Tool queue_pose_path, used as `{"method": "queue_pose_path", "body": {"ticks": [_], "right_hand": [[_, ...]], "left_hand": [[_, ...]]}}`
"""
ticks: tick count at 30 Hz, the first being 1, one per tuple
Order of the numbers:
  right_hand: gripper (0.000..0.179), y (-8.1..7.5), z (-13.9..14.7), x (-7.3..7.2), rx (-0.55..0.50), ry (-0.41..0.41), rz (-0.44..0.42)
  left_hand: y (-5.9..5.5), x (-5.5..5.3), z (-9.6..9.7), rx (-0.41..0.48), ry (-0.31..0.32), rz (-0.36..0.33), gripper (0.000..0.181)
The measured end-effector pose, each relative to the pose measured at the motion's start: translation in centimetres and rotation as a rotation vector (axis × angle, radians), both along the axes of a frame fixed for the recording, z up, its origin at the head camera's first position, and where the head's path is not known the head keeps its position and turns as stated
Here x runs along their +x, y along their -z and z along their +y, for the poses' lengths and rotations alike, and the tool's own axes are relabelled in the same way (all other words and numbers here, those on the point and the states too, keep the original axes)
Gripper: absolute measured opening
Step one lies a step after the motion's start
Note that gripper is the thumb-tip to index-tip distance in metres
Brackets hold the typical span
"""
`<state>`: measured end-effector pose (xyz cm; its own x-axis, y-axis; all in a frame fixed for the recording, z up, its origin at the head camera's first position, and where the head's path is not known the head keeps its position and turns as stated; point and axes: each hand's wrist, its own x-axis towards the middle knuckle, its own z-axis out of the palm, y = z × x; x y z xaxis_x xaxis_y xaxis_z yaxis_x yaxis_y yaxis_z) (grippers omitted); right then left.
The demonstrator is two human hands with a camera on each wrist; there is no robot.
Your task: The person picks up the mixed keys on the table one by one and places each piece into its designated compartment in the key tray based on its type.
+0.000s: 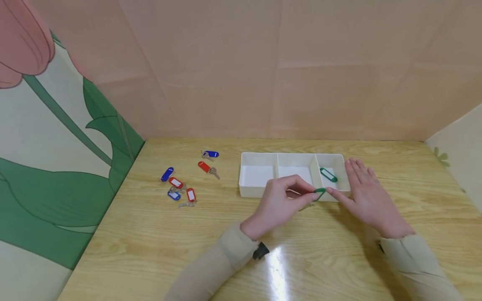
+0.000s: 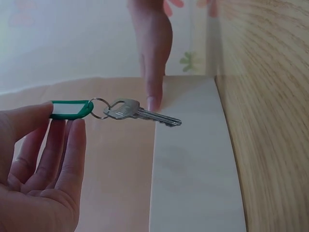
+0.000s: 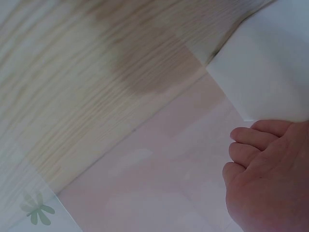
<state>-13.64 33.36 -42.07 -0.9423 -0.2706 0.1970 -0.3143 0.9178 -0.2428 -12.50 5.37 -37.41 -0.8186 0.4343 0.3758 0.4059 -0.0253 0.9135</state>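
Note:
My left hand (image 1: 279,203) pinches a green key tag (image 2: 72,110) between thumb and fingertips, just over the front rim of the white three-compartment box (image 1: 251,192). From the tag's ring hangs a silver key (image 2: 123,110), pointing away from the fingers in the left wrist view. Against the box's right end rests my right hand (image 1: 368,200), its fingers straight along the outer wall and its thumb at the front rim. Inside the right compartment lies another green key tag (image 1: 328,174). No items show in the left and middle compartments, though my left hand partly covers the middle one.
Left of the box, loose on the wooden table (image 1: 211,234), lie several keys with red and blue tags, among them a red tag (image 1: 204,167) and a blue tag (image 1: 167,174). A pinkish covered wall (image 1: 226,83) stands behind the table.

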Motion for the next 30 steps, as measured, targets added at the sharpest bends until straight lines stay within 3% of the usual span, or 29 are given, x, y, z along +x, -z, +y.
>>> {"method": "queue_pose_path", "body": {"ticks": [20, 30], "right_hand": [[0.1, -0.2, -0.1, 0.0, -0.003, 0.006, -0.015], [0.1, -0.3, -0.1, 0.1, -0.017, 0.011, -0.03]], "left_hand": [[-1.1, -2.7, 1.5, -0.033, -0.013, 0.045, 0.006], [-2.2, -3.4, 2.4, -0.052, -0.026, 0.078, 0.007]]}}
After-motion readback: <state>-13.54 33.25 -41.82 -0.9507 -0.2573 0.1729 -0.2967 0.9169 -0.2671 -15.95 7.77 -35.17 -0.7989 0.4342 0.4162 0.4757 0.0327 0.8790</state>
